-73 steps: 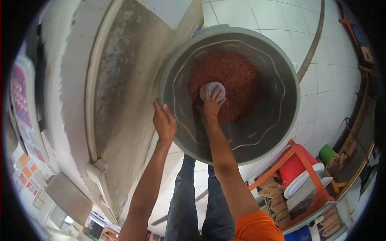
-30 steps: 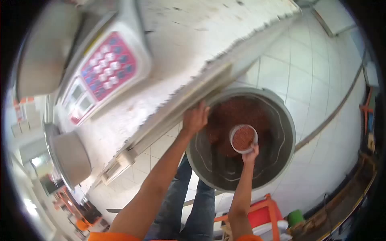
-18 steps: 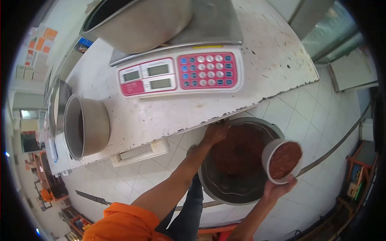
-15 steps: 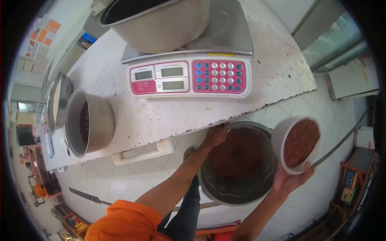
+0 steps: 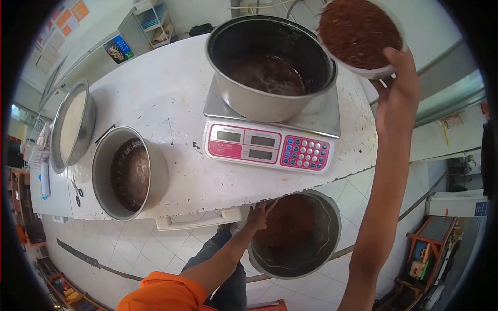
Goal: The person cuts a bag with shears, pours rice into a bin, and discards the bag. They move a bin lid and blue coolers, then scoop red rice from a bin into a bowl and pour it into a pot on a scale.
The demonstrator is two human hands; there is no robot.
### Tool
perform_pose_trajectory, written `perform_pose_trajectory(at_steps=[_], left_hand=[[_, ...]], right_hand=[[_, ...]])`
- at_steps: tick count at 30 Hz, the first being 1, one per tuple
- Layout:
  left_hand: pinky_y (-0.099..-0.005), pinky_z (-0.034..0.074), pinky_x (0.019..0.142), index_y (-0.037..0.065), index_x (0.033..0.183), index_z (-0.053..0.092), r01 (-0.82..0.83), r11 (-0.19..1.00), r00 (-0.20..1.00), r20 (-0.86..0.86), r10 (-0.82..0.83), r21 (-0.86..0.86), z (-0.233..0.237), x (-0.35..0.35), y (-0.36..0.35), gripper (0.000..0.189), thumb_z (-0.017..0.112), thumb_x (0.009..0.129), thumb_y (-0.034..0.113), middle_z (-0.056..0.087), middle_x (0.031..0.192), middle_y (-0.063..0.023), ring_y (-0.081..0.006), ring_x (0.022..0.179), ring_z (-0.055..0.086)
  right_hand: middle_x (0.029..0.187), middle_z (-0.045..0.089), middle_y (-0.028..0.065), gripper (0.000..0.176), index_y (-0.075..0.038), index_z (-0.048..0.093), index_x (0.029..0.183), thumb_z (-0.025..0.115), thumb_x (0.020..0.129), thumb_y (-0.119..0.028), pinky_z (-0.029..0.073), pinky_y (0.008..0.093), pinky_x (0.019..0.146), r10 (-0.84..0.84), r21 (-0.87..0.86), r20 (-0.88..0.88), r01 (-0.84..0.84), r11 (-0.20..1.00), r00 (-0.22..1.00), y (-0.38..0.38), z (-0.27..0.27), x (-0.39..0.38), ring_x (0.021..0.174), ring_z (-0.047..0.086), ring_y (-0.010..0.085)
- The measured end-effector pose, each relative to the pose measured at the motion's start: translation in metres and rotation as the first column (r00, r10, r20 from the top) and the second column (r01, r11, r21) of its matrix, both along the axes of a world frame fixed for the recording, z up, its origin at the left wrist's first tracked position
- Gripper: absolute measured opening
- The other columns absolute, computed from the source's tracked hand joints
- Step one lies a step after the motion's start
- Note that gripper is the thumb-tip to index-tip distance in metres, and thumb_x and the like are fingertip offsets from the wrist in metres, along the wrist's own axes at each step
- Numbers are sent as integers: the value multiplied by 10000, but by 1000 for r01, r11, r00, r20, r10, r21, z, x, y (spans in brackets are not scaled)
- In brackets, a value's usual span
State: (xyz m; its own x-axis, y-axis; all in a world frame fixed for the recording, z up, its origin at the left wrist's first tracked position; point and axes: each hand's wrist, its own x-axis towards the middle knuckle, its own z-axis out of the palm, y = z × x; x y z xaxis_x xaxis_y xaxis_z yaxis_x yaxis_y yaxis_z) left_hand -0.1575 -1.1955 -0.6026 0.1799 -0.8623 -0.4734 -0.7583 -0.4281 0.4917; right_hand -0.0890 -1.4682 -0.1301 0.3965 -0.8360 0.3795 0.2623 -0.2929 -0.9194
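A white bowl [image 5: 384, 72] heaped with reddish-brown grains [image 5: 358, 33] is held up in my right hand [image 5: 397, 85], its thumb over the rim. It hangs at the upper right, beside a large rice-cooker pot [image 5: 259, 103]. That pot has a dark inside with shiny dark brown contents, and stands on a pink-and-white digital scale [image 5: 270, 145]. Down by the table edge, my left hand [image 5: 259, 215] has its fingers apart at the rim of a deep grey tub [image 5: 324, 249]. More reddish-brown grains [image 5: 288, 220] lie in the tub.
On the left of the white table [image 5: 181, 171] stand another metal pot [image 5: 158, 181] with brown contents and a metal basin [image 5: 88, 124] of pale grains. Scissors [image 5: 77, 192] lie nearby. A wooden shelf unit [image 5: 428, 243] is at the right.
My right hand has lifted the bowl of grains from beside the tub to above table height, near the pot on the scale. My left hand stays by the tub. The view has shifted.
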Motion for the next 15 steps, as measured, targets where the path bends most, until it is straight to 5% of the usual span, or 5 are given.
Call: perform_pose_trajectory(at_steps=[5, 7, 11, 13, 15], left_hand=[[-607, 344, 1020, 324, 1524, 49, -9, 998, 1000, 20, 10, -64, -4, 2, 3, 1094, 734, 681, 199, 256, 1476, -228, -445, 1305, 362], [-606, 316, 1040, 314, 1526, 59, -15, 996, 1000, 10, 16, -89, -15, 0, 5, 1106, 742, 662, 206, 258, 1478, -228, -446, 1325, 334], [-599, 256, 1081, 285, 1528, 95, -5, 996, 1000, 14, 6, -94, -32, -2, 5, 1128, 754, 615, 212, 249, 1493, -229, -442, 1363, 274], [-593, 260, 1082, 281, 1528, 103, -7, 997, 1000, -4, 7, -74, -30, -3, 5, 1122, 747, 614, 193, 238, 1498, -233, -444, 1367, 266], [-586, 264, 1083, 277, 1527, 110, -3, 999, 1000, -18, 2, -52, -27, -2, 5, 1116, 741, 613, 174, 228, 1503, -238, -445, 1371, 257]], right_hand=[[1171, 611, 120, 689, -124, 528, 1351, 737, 695, -121, 494, 312, 846, -132, -589, -302, -75, 805, 944, 15, -11, 56, 1029, 588, 176], [1244, 587, 103, 740, -164, 529, 1353, 737, 645, -116, 505, 345, 865, -270, -863, -275, -114, 491, 923, 16, -20, 70, 1036, 611, 216], [1331, 531, 79, 762, -200, 520, 1360, 724, 635, -82, 494, 376, 919, -387, -856, -419, -215, 470, 821, 38, -17, 83, 1099, 594, 250], [1372, 491, 69, 799, -214, 515, 1359, 787, 621, -70, 467, 380, 972, -446, -968, -251, -212, 135, 859, 35, -18, 83, 1188, 538, 257], [1412, 453, 95, 730, -175, 530, 1342, 788, 660, -147, 442, 399, 1008, -483, -986, -162, -158, 50, 860, 25, -22, 81, 1217, 509, 293]])
